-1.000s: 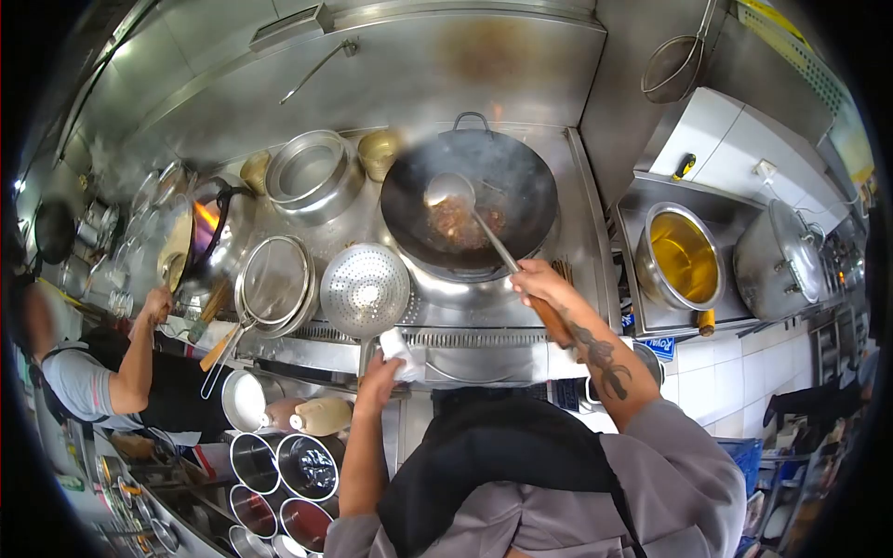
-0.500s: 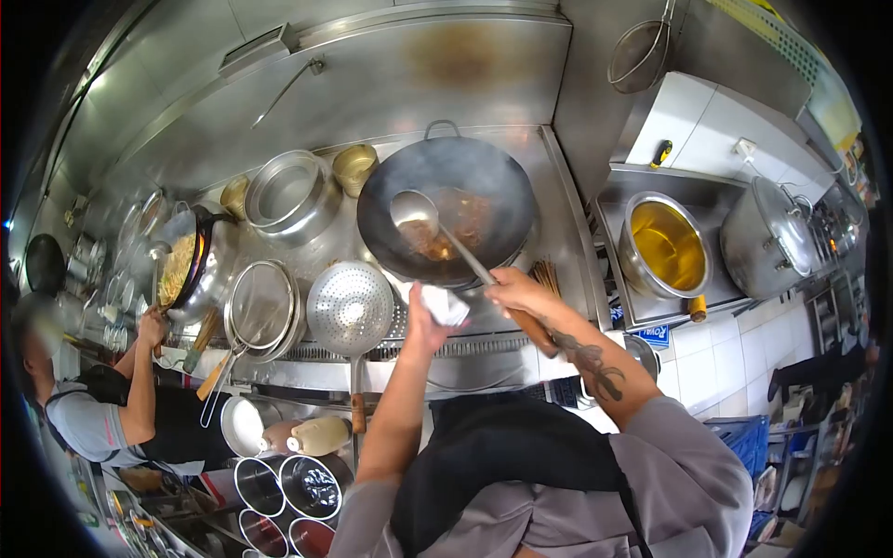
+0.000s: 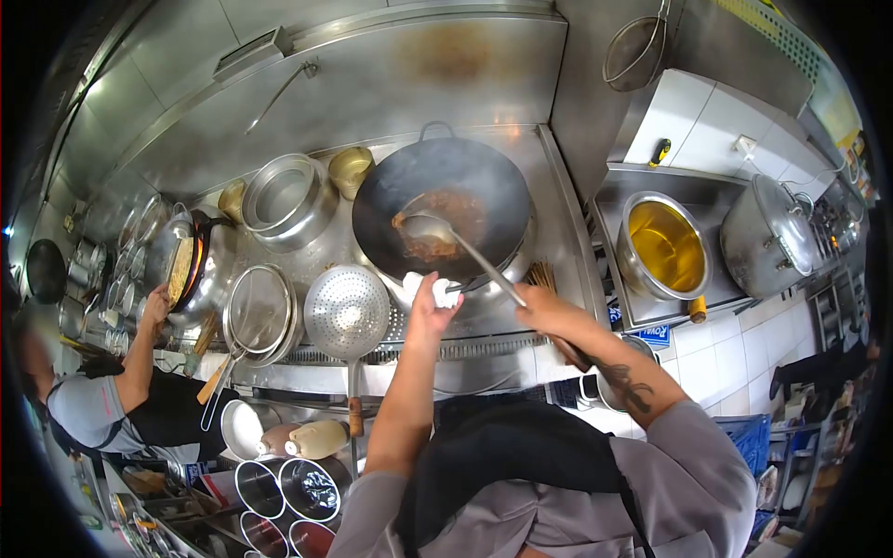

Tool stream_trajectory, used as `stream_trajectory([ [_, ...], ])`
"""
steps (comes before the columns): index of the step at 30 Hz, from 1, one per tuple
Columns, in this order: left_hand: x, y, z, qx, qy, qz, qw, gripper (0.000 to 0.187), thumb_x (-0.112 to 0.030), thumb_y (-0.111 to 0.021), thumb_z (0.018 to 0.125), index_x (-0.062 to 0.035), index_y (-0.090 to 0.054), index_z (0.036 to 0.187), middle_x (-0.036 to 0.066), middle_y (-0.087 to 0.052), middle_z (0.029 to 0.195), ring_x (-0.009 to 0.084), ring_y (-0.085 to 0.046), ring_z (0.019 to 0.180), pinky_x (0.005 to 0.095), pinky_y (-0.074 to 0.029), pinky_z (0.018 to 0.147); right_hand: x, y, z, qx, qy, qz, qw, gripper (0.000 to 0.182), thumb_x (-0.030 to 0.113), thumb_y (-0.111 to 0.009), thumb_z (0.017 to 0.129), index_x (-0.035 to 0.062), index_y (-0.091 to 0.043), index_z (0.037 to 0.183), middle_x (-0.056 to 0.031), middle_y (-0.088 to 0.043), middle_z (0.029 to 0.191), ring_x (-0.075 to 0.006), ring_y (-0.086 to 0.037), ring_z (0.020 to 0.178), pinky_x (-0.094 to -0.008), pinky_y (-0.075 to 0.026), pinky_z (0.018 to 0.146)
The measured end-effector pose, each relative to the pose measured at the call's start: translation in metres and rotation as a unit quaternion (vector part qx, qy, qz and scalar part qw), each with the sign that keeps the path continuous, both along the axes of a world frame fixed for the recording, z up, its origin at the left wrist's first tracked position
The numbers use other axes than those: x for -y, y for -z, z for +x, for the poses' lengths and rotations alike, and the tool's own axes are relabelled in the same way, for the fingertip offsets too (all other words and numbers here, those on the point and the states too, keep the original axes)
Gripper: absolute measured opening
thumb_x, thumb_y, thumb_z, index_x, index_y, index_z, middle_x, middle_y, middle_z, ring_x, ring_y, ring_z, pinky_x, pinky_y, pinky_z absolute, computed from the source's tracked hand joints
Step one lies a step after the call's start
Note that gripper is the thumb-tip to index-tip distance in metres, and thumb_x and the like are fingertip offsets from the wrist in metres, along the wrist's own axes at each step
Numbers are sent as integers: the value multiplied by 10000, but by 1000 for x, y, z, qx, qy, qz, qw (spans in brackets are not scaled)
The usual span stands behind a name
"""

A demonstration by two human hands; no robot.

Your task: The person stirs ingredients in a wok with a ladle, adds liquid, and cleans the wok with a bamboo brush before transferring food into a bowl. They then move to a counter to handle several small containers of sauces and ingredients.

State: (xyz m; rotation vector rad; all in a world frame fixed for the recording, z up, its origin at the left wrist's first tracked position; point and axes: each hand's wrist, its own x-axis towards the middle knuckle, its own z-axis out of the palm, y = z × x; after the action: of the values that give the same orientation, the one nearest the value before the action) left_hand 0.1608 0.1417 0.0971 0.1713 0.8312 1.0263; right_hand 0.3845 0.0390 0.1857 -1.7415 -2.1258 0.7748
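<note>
Stainless-steel worktop (image 3: pixel 564 244), black wok (image 3: pixel 383 186) over a burner, nested metal basins (image 3: pixel 282 197) between two brass-coloured pots (image 3: pixel 352 173), perforated skimmer (image 3: pixel 347 312) beside round mesh strainer (image 3: pixel 259 309) near front edge

"ROYAL" (small lettering) on a blue label (image 3: pixel 654 335).

Wok (image 3: pixel 495 177), 12 o'clock: dark matt metal. Back wall (image 3: pixel 372 98): smooth metal, dull sheen. Ladle (image 3: pixel 431 227): smooth metal. Skimmer (image 3: pixel 346 309), 9 o'clock: shiny metal, wood grip (image 3: pixel 355 416). Oil pot (image 3: pixel 638 280), 3 o'clock: glossy metal. Wall tiles (image 3: pixel 685 116), 2 o'clock: glossy. Apron (image 3: pixel 512 446), 6 o'clock: matt cloth. White wad (image 3: pixel 416 287): cloth or paper, can't tell
</note>
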Motion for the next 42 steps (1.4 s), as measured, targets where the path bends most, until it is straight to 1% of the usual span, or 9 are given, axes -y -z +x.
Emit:
stream_trajectory([
  [5, -15, 24, -4, -3, 52, -30, 998, 140, -239, -573, 866, -114, -545, 922, 76, -585, 858, 234, -564, 815, 403, -510, 663, -19, 14, 10, 158, 88, 35, 983, 422, 125, -560, 786, -82, -492, 1148, -271, -641, 886, -428, -628, 850, -479, -504, 777],
  [11, 71, -50, 21, 75, 24, -41, 996, 82, -198, -568, 877, -120, -583, 898, 44, -619, 789, 196, -601, 751, 371, -515, 645, 7, -42, 28, 98, -12, 118, 988, 416, 65, -465, 828, -90, -464, 1215, -256, -632, 875, -407, -629, 840, -466, -501, 745],
  [13, 52, -22, 19, -127, 36, 341, 931, 110, -199, -522, 912, -110, -575, 949, 33, -614, 813, 192, -600, 697, 370, -522, 587, 24, -61, 32, 71, -12, 103, 992, 458, 87, -498, 826, -71, -448, 1254, -270, -623, 877, -414, -620, 827, -472, -494, 738],
  [14, 45, -23, 18, 78, 19, 98, 992, 107, -213, -541, 900, -111, -566, 883, 43, -618, 806, 205, -598, 769, 382, -509, 657, 29, -74, 40, 92, -49, 87, 991, 476, 100, -516, 825, -52, -446, 1270, -272, -622, 883, -414, -620, 814, -469, -495, 728],
  [15, 51, -32, 21, 58, 25, -22, 998, 111, -213, -522, 908, -112, -566, 897, 44, -618, 814, 206, -599, 764, 383, -510, 649, 25, -87, 51, 119, -83, 82, 986, 494, 114, -533, 824, -33, -445, 1287, -274, -621, 889, -413, -620, 800, -467, -496, 719],
  [27, 80, -83, 22, 24, 20, -41, 999, 97, -189, -511, 896, -112, -568, 913, 45, -616, 840, 203, -596, 758, 376, -516, 626, 14, -85, 60, 120, -128, -35, 984, 512, 113, -539, 826, -12, -438, 1312, -265, -625, 873, -410, -621, 787, -476, -491, 730],
  [32, 87, 20, 7, 48, 36, -5, 998, 109, -206, -530, 901, -100, -545, 923, 67, -614, 798, 201, -603, 679, 341, -538, 550, -24, -36, 55, 151, -44, 65, 985, 499, 99, -534, 818, -54, -436, 1282, -253, -626, 844, -401, -623, 784, -469, -495, 708],
  [37, 131, -6, 15, 8, 20, 84, 996, 129, -249, -503, 926, -135, -559, 903, 46, -614, 789, 197, -601, 669, 355, -501, 525, -11, -60, 64, 177, -77, 190, 963, 466, 84, -532, 814, -79, -457, 1244, -249, -625, 808, -393, -628, 769, -472, -499, 711],
  [42, 70, -61, 13, 36, 20, 5, 999, 80, -170, -540, 884, -94, -564, 887, 41, -604, 761, 188, -600, 683, 346, -523, 583, 24, -106, 65, 194, -130, 70, 970, 438, 62, -493, 828, -29, -477, 1256, -212, -641, 861, -410, -628, 799, -473, -501, 714],
])
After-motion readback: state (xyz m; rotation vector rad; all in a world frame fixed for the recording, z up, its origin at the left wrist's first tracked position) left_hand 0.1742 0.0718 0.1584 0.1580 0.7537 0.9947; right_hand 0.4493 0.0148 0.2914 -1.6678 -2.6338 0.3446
